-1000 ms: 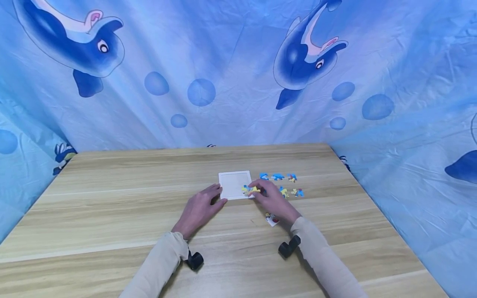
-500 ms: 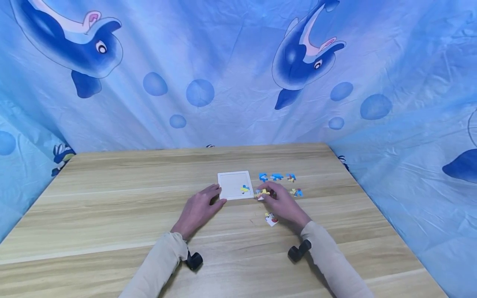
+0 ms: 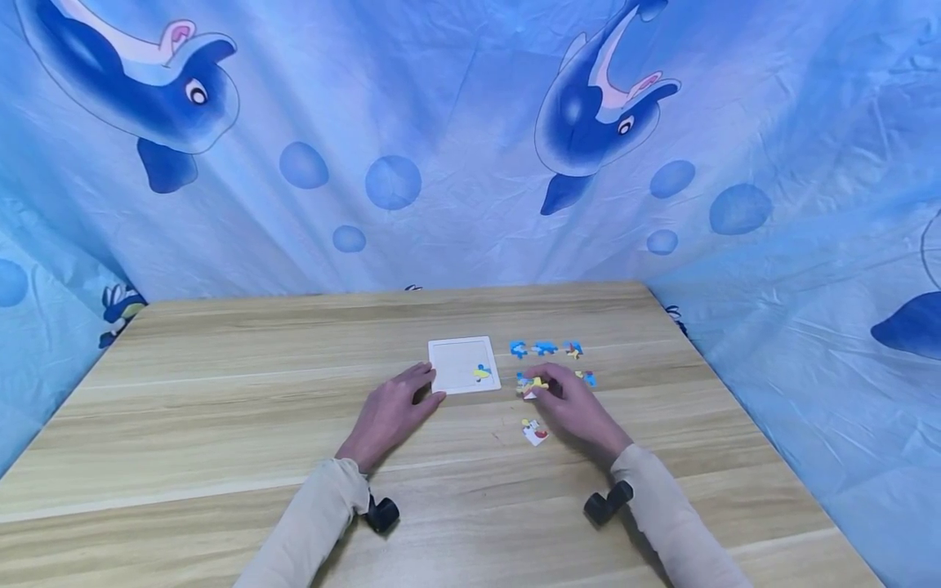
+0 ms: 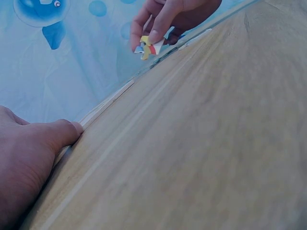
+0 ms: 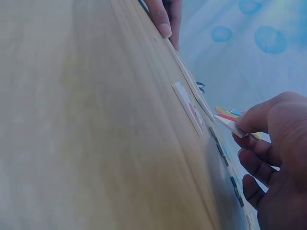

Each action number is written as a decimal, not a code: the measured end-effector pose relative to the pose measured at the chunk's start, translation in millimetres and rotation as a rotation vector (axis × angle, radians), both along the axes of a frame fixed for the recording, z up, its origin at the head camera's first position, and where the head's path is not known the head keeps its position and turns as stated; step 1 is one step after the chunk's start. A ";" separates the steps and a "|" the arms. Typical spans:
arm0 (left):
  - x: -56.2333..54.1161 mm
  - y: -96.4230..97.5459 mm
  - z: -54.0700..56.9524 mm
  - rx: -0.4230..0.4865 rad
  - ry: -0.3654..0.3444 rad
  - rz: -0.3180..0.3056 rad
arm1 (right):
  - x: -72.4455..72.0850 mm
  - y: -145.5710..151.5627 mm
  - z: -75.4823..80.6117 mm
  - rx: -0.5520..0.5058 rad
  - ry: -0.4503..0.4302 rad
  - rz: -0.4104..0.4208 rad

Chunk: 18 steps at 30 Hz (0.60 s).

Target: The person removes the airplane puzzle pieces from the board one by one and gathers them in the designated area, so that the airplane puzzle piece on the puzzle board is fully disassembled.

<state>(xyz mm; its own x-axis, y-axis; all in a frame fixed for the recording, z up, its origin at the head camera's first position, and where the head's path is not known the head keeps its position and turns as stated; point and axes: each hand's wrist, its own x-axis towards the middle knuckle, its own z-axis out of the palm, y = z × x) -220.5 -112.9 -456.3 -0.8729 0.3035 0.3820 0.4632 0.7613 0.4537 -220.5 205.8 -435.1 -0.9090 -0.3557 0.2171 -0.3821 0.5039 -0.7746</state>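
In the head view my right hand (image 3: 573,402) pinches a jigsaw puzzle piece (image 3: 529,387) between thumb and fingertips. Yellow, red and white show on that piece in the left wrist view, where it is lifted off the table. My left hand (image 3: 390,415) rests at the left side of the white puzzle frame (image 3: 444,388), thumb by its lower left corner and fingers along the edge. One yellow and blue puzzle piece (image 3: 481,373) lies inside the frame at the lower right. A white and red puzzle piece (image 3: 535,433) lies below the right hand's fingers.
Three blue puzzle pieces lie in a row right of the frame, the middle one (image 3: 545,349) between the others. Another puzzle piece (image 3: 590,378) is partly hidden behind the right hand. The wooden table (image 3: 220,392) ends at a blue dolphin curtain (image 3: 456,163).
My right hand has moved right, away from the frame, with the pinched puzzle piece. The yellow and blue piece in the frame is now uncovered. My left hand keeps its place.
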 end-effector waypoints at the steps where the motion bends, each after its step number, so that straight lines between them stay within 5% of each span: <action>1: -0.3 0.0 -0.4 -0.001 0.001 0.000 | 1.1 1.4 -0.2 0.003 -0.001 -0.006; 18: -1.0 -0.1 -0.9 0.013 -0.011 0.005 | 18.6 23.7 -4.4 -0.003 0.000 -0.066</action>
<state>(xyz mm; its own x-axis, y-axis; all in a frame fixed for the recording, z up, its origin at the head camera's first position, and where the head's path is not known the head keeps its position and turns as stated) -221.5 -113.0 -457.2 -0.8785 0.2941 0.3764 0.4544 0.7575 0.4686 -201.8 229.5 -439.5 -0.9305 -0.2942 0.2181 -0.3482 0.5255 -0.7763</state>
